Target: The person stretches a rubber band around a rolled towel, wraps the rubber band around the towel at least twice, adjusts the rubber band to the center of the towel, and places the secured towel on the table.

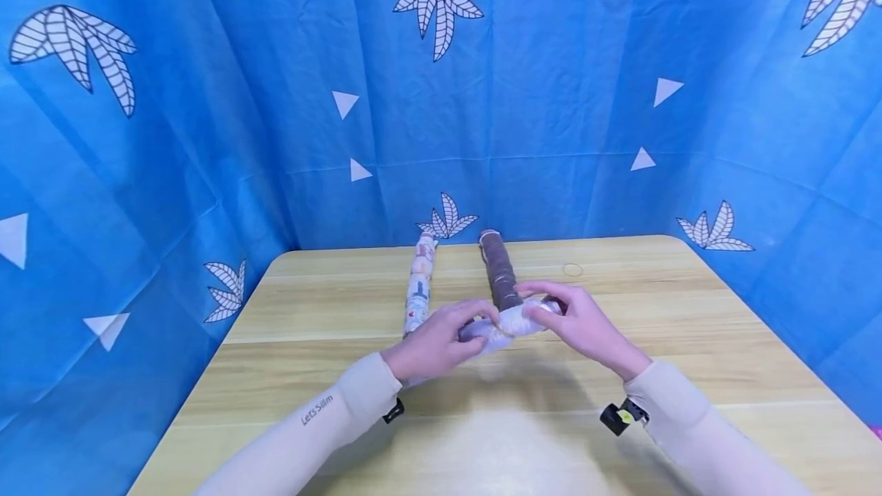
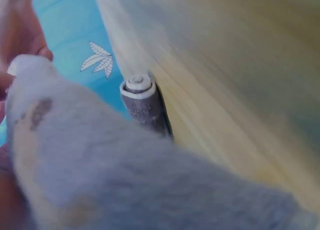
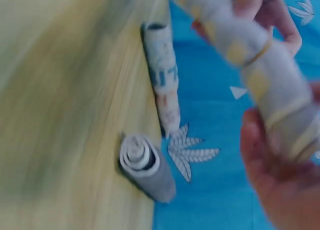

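Both hands hold a pale rolled-up cloth (image 1: 520,320) with yellowish patches, raised above the table. My left hand (image 1: 441,339) grips it along its length, finger above and thumb below. At the other end, my right hand (image 1: 577,321) holds the roll between thumb and fingers. A thin tan rubber band (image 3: 258,54) circles the roll between the hands; another pale band (image 3: 290,114) sits nearer the right hand. Behind lie a printed white roll (image 1: 418,289) and a dark brown roll (image 1: 499,266), its spiral end showing in both wrist views.
A loose rubber band (image 1: 573,269) lies on the wooden table (image 1: 689,343), toward the back right. A blue curtain (image 1: 551,98) with leaf and triangle prints hangs round the back and sides.
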Demonstrator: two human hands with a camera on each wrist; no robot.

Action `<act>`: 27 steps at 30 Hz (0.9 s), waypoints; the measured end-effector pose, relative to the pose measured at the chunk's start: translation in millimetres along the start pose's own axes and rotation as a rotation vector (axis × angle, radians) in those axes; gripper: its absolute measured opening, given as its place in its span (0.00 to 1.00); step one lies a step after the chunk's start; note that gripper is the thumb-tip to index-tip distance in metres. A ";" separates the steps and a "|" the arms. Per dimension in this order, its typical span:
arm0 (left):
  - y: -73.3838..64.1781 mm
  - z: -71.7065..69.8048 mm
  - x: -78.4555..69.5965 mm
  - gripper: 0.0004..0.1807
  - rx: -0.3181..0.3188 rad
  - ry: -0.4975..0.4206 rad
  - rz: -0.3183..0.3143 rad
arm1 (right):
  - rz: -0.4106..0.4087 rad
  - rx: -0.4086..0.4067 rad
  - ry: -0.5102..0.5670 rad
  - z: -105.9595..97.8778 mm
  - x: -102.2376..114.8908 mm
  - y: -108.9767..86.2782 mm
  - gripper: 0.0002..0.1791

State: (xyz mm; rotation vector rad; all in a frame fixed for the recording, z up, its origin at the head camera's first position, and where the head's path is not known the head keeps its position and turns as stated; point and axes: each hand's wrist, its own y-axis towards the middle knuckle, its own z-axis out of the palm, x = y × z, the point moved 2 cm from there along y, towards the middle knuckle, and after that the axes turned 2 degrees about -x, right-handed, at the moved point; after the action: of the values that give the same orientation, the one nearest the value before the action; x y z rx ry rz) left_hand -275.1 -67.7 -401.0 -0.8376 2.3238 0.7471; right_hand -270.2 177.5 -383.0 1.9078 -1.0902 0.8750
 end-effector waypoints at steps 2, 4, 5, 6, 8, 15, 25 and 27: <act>1.3 -1.9 1.3 0.17 0.028 -0.106 -0.042 | -0.110 0.031 -0.045 -1.0 1.6 -2.2 0.21; 2.7 -3.5 3.7 0.17 0.045 -0.202 -0.084 | -0.205 0.059 -0.074 -1.3 3.7 -4.2 0.21; 3.5 -4.1 4.7 0.18 0.050 -0.242 -0.099 | -0.244 0.067 -0.091 -1.2 4.3 -5.0 0.21; 4.2 -4.6 5.7 0.18 0.052 -0.271 -0.112 | -0.274 0.069 -0.110 -0.9 4.3 -5.3 0.20; 5.0 -5.0 6.8 0.18 0.050 -0.303 -0.128 | -0.311 0.055 -0.144 0.0 5.1 -5.8 0.18; 2.5 4.9 -2.5 0.18 -0.056 -0.048 -0.010 | -0.270 -0.039 -0.169 1.7 7.1 -5.5 0.14; -0.7 15.7 -10.7 0.23 -0.263 0.563 0.315 | -0.072 -0.123 -0.080 7.2 9.0 -5.2 0.11; -0.3 15.2 -11.7 0.22 -0.235 0.569 0.312 | -0.048 -0.128 -0.061 9.2 8.7 -4.9 0.10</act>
State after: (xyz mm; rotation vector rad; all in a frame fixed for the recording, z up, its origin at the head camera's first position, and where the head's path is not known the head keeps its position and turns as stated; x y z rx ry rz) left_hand -262.7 -53.4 -404.0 -0.8850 2.9627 1.0348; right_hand -260.6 168.0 -381.5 1.8566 -1.1051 0.7080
